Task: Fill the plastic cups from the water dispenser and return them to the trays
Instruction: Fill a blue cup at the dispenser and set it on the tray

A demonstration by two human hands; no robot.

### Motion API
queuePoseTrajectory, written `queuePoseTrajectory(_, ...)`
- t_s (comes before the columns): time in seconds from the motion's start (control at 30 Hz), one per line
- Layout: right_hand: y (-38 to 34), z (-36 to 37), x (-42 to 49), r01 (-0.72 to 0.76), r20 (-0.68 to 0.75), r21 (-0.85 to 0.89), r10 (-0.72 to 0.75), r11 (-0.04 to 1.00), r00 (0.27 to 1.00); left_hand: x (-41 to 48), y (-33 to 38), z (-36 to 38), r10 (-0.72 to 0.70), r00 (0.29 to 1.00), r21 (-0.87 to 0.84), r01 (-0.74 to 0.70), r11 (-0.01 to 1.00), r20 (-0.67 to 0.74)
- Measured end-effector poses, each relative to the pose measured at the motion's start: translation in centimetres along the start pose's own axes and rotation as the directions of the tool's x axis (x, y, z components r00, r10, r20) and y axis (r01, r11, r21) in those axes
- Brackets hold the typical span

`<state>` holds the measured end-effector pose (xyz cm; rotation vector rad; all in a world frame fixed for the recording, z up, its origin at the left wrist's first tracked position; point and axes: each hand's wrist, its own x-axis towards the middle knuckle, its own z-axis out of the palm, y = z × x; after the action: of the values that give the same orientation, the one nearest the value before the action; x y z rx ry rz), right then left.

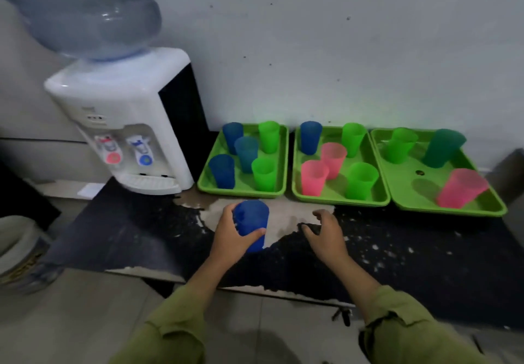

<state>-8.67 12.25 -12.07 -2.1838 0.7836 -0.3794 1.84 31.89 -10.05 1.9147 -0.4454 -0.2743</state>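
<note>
Spillage worries us most in the head view: our left hand (pixel 229 236) wraps the blue cup (pixel 251 223) over the desk (pixel 425 250), near the left tray (pixel 204 185), and a squeeze or tilt on the way to the water dispenser (pixel 127 103), far left, could slop it. Our right hand (pixel 326 233) hovers empty, fingers loosely curled, apart from the cup. The left tray and the middle tray (pixel 340 202) carry five cups (pixel 263 174) each, the right tray (pixel 453 210) three; we cannot tell whether any holds water.
</note>
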Motion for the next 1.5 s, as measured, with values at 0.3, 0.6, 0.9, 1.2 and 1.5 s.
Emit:
queuePoseTrajectory(0.3, -9.4, 9.4, 3.0, 0.219, 0.106, 0.039, -0.222, 0.975, 0.969, 4.2, -4.4, -10.4, -0.088, 0.983, 0.027, 0.094, 0.995, -0.159)
queuePoseTrajectory(0.6, -17.6, 18.1, 7.4, 0.198, 0.182, 0.124, -0.218, 0.972, 0.959, 11.4, -6.9, -19.3, -0.165, 0.958, 0.074, 0.186, 0.98, -0.234)
queuePoseTrajectory(0.9, -22.0, 23.6, 9.1, 0.169, 0.217, 0.154, -0.2, 0.974, 0.955, 15.9, -9.1, -23.9, -0.176, 0.973, 0.014, 0.18, 0.984, -0.15)
queuePoseTrajectory(1.2, -25.4, 28.3, 8.0, 0.1, 0.284, 0.232, -0.166, 0.967, 0.945, 19.5, -10.9, -25.9, -0.067, 0.997, -0.039, 0.068, 0.997, 0.024)
queuePoseTrajectory(1.5, -28.2, 32.6, 7.8, 0.111, 0.05, 0.269, -0.13, 0.957, 0.99, 21.3, -12.6, -27.0, -0.007, 0.99, -0.119, 0.024, 0.993, 0.144)
